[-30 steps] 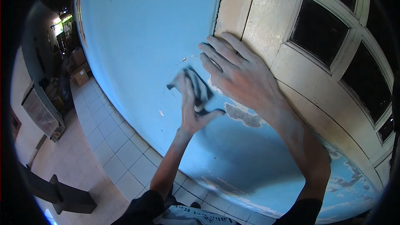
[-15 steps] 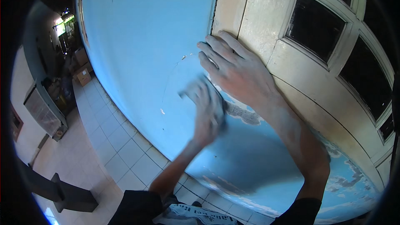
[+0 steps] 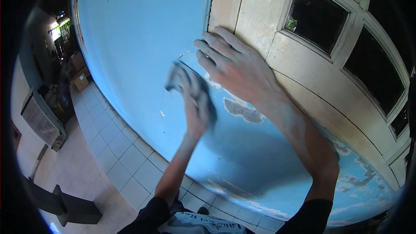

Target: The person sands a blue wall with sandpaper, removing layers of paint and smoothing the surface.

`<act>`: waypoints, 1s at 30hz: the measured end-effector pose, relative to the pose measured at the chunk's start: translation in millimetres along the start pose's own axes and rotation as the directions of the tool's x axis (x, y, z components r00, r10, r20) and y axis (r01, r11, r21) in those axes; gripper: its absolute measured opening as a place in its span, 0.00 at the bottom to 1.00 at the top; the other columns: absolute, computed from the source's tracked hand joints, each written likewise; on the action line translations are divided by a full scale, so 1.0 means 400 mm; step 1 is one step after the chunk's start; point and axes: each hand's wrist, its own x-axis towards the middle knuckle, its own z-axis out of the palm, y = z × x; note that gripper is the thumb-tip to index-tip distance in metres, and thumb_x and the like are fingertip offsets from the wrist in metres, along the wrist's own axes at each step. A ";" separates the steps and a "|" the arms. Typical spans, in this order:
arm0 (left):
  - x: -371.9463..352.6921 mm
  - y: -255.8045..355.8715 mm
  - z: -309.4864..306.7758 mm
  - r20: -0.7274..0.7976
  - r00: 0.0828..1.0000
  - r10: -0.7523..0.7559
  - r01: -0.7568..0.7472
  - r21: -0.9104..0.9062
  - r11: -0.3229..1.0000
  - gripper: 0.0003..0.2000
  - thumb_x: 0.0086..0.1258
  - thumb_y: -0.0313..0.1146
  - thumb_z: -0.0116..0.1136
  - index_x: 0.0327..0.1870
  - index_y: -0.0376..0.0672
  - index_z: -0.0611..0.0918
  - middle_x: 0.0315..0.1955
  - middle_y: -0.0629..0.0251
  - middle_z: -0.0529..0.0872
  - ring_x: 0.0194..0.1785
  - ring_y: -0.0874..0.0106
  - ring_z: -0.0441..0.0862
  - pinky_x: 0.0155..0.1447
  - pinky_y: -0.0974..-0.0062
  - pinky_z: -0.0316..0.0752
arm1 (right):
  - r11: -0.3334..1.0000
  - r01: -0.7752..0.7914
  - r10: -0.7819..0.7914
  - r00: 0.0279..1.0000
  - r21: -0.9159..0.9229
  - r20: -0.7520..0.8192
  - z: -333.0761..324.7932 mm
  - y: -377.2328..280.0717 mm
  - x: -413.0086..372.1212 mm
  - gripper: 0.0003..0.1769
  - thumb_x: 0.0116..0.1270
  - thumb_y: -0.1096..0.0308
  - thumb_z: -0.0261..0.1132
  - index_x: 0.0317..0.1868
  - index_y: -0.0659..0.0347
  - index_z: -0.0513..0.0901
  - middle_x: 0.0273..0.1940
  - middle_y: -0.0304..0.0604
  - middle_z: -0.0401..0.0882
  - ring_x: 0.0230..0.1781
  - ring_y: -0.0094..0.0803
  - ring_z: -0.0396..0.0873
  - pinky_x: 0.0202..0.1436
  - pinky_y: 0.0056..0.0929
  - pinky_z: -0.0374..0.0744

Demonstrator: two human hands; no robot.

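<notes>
My left hand [image 3: 193, 99], blurred by motion, is closed over a dark, thin sheet that looks like sandpaper [image 3: 172, 87], pressed to the light blue wall [image 3: 138, 39]. Its fingers hide most of the sheet. Higher and to the right, my right hand [image 3: 236, 67] lies flat with fingers stretched, across the edge between the wall and the cream door frame [image 3: 255, 21]. Pale dust coats both hands. Just below the right hand, a bare grey patch [image 3: 242, 110] with flaked paint edges shows on the wall.
The panelled door has dark glass panes [image 3: 318, 15] at the right. More peeling paint [image 3: 364, 175] runs along the wall's lower right. White floor tiles [image 3: 130, 164] follow the wall's foot. Cardboard boxes [image 3: 81, 81], a glass-fronted cabinet [image 3: 43, 119] and a dark post base [image 3: 78, 206] are at left.
My left hand has slid up and leftward along the wall with the sheet, uncovering more of the grey patch. My right hand stays in place while the whole view has shifted slightly.
</notes>
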 end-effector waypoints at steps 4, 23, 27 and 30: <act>-0.019 0.064 0.033 -0.154 0.980 0.129 -0.134 -0.023 0.991 0.29 0.77 0.43 0.34 0.73 0.33 0.55 0.75 0.42 0.40 0.77 0.44 0.33 0.72 0.41 0.23 | 1.000 0.000 0.000 1.000 0.005 -0.018 0.007 0.000 0.002 0.19 0.59 0.62 0.62 0.50 0.57 0.80 0.57 0.35 0.76 0.64 0.29 0.66 0.75 0.35 0.56; 0.007 -0.079 -0.074 -0.029 0.895 -0.444 0.393 -0.417 0.820 0.28 0.77 0.34 0.42 0.73 0.31 0.51 0.75 0.44 0.40 0.78 0.55 0.42 0.76 0.67 0.43 | 0.998 0.001 -0.001 1.000 0.058 -0.009 0.007 0.000 0.003 0.17 0.62 0.64 0.60 0.50 0.59 0.81 0.59 0.38 0.77 0.65 0.31 0.67 0.75 0.38 0.56; -0.163 0.031 0.029 0.031 0.998 -0.056 0.055 0.030 0.998 0.31 0.73 0.30 0.44 0.75 0.39 0.51 0.76 0.48 0.36 0.77 0.47 0.26 0.75 0.49 0.27 | 0.997 0.006 -0.004 1.000 0.073 -0.025 0.009 -0.002 0.004 0.16 0.60 0.64 0.62 0.48 0.59 0.81 0.56 0.37 0.78 0.63 0.33 0.68 0.73 0.38 0.61; -0.076 -0.018 -0.003 -0.104 0.995 0.007 -0.005 0.017 1.000 0.30 0.73 0.30 0.44 0.75 0.39 0.52 0.76 0.48 0.36 0.77 0.47 0.27 0.75 0.50 0.28 | 0.995 0.009 -0.008 1.000 0.096 -0.018 0.010 0.001 0.003 0.16 0.60 0.64 0.62 0.48 0.59 0.81 0.56 0.37 0.78 0.63 0.32 0.68 0.73 0.38 0.61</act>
